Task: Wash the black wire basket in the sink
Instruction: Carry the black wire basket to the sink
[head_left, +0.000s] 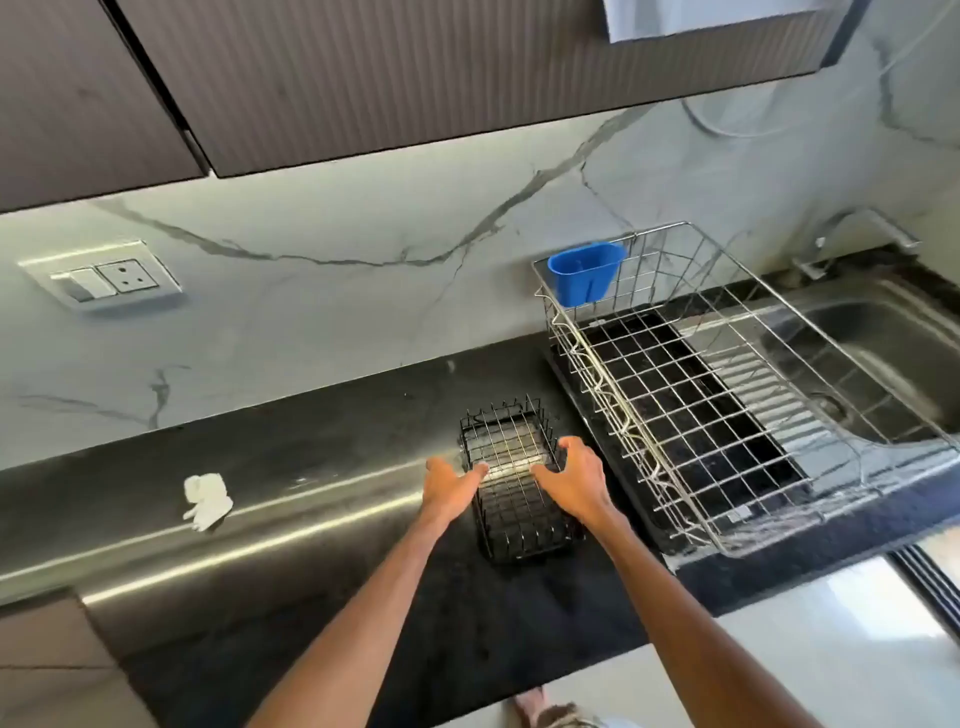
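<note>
Right: steel wire dish rack (675, 415) on the dark countertop (311, 467) | blue plastic cup (586, 273) hooked on the rack's far left corner | left, near edge: crumpled white wad (206, 500) | far left: switch-and-socket plate (101, 280) on the veined marble wall (363, 312) | up top: dark ribbed cabinets (415, 78)

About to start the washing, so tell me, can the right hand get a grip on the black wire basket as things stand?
Probably yes. The right hand is open, right beside the black wire basket on the countertop, with nothing between them.
</note>
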